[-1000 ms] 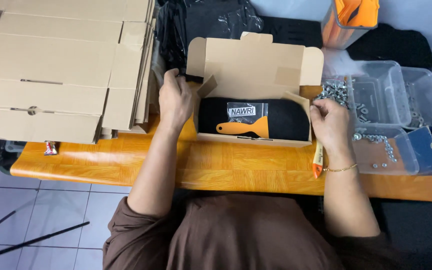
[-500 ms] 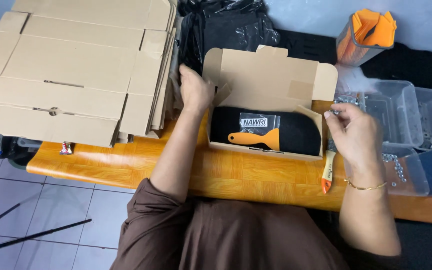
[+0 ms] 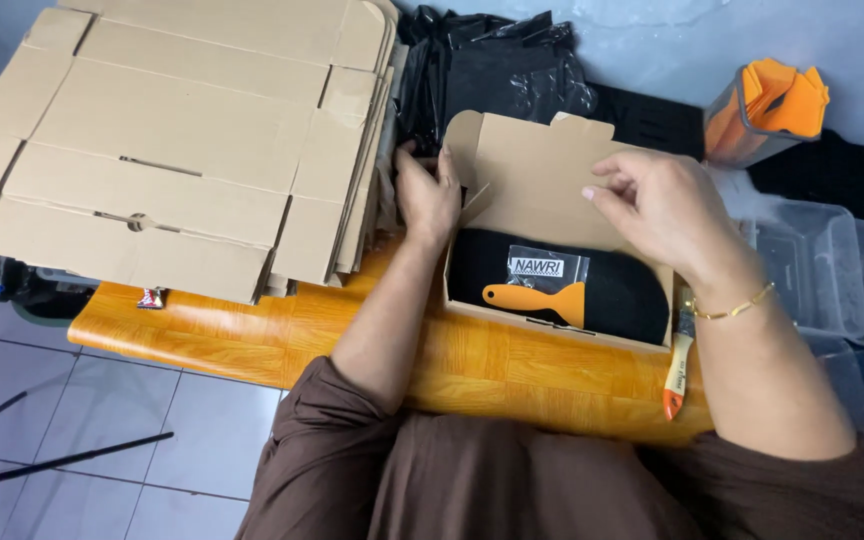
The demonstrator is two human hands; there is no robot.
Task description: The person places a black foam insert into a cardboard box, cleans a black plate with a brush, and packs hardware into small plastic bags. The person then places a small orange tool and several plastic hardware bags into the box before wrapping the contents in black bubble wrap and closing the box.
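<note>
Cardboard box (image 3: 552,170): small, brown, shallow, lid standing open and tilted back. It sits on the orange wood-grain table (image 3: 252,335), directly in front of the person, between the two hands.

Contents of box: a black folded item (image 3: 632,295) fills the tray. On top of it lie an orange plastic scraper (image 3: 537,300) with the handle pointing toward the left hand, and a small clear packet (image 3: 548,265) just behind the scraper.

Left hand (image 3: 427,195): at the box's left rear corner, fingers curled and closed on the left side flap (image 3: 462,150) where it meets the lid. Thumb side rests against the outer wall of the box.

Right hand (image 3: 657,205): raised over the right half of the box, in front of the lid's inner face. Fingers loosely bent, thumb and forefinger brought close together near the lid. Whether they actually pinch the cardboard cannot be told. A thin gold bracelet (image 3: 737,303) sits on this wrist.

Around the grip:
- Left of the left hand: a tall stack of flat unfolded cartons (image 3: 172,140), overhanging the table edge.
- Behind the left hand: black plastic bags (image 3: 492,70).
- Right of the right hand: clear plastic bins (image 3: 832,270); contents not readable.
- Behind the right hand: a clear container holding orange pieces (image 3: 767,105).
- Below the right wrist, just beside the box: an orange-handled tool (image 3: 677,375) lying on the table.
</note>
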